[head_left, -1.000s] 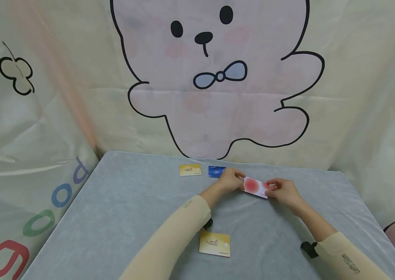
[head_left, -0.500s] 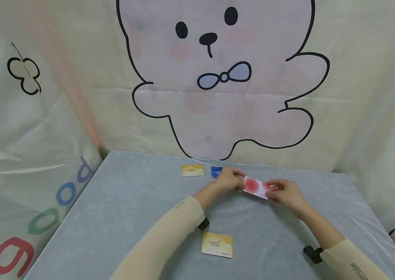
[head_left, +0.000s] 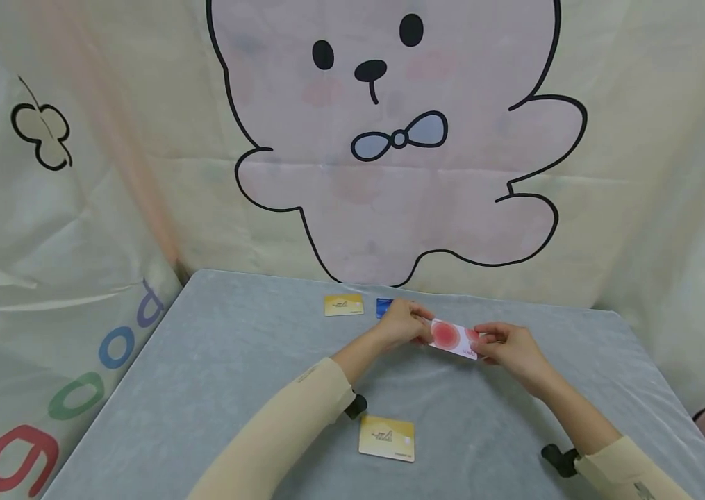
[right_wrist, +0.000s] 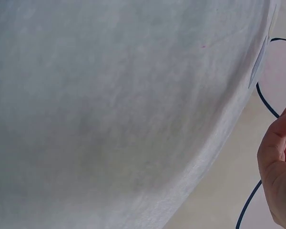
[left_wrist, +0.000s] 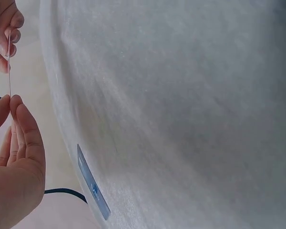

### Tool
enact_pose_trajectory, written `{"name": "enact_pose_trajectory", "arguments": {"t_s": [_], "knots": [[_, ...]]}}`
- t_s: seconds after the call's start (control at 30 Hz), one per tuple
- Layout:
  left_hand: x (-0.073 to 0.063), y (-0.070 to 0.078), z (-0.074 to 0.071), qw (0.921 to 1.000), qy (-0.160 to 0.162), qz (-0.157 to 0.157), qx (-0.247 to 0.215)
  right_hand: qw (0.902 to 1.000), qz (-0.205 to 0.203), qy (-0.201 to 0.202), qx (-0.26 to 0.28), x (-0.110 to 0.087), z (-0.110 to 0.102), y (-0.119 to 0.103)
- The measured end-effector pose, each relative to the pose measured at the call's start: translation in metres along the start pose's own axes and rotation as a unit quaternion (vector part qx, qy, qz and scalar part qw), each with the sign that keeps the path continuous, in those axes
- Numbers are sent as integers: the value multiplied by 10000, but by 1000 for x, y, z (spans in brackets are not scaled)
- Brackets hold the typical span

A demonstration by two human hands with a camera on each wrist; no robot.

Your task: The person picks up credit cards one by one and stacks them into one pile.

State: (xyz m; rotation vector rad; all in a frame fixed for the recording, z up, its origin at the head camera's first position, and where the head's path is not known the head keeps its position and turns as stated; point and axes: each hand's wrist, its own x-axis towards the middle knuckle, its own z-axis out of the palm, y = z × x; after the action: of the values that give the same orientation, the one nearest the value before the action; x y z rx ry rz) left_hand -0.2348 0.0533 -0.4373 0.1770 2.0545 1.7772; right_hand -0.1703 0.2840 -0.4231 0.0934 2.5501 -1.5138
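Note:
Both hands hold a white card with red-pink circles (head_left: 447, 336) above the far part of the table. My left hand (head_left: 401, 323) pinches its left end and my right hand (head_left: 512, 352) pinches its right end. The left wrist view shows the card edge-on as a thin line (left_wrist: 9, 81), with the left hand (left_wrist: 24, 157) at one end and the right hand's fingers at the other. A blue card (head_left: 383, 307) lies partly hidden behind the left hand. In the right wrist view, the right hand (right_wrist: 279, 164) is cut off by the frame's edge.
A yellow card (head_left: 344, 305) lies near the table's far edge, left of the blue one. Another yellow card (head_left: 387, 439) lies close to the front, between the forearms. Grey cloth covers the table (head_left: 221, 361); a printed curtain (head_left: 452, 222) hangs behind it.
The held card and left hand have shifted slightly left and lower over the last half second. Both hands keep their pinch on the card. The other cards stay on the cloth.

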Motion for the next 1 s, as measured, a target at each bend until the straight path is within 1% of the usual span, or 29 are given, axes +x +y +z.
{"name": "enact_pose_trajectory", "arguments": {"t_s": [0.13, 0.37, 0.47, 0.67, 0.87, 1.0], "knots": [[-4, -1, -3, 10000, -26, -46, -30, 10000, -28, -11, 43, -3, 2, -2], [-13, -3, -10, 9996, -193, 69, -186, 9999, -16, -26, 118, -7, 7, -4], [-17, -2, -14, 9995, -247, 33, -211, 9999, -6, -43, 142, -8, 8, -4], [-24, -2, -19, 9994, -299, -180, -73, 9995, 3, -120, 285, -11, 13, -3], [-30, -3, -22, 9989, -414, -160, -142, 9995, 31, -136, 268, -16, 15, -4], [-36, -5, -27, 9986, -475, -192, -140, 9995, 4, -200, 237, -18, 19, -6]]}}
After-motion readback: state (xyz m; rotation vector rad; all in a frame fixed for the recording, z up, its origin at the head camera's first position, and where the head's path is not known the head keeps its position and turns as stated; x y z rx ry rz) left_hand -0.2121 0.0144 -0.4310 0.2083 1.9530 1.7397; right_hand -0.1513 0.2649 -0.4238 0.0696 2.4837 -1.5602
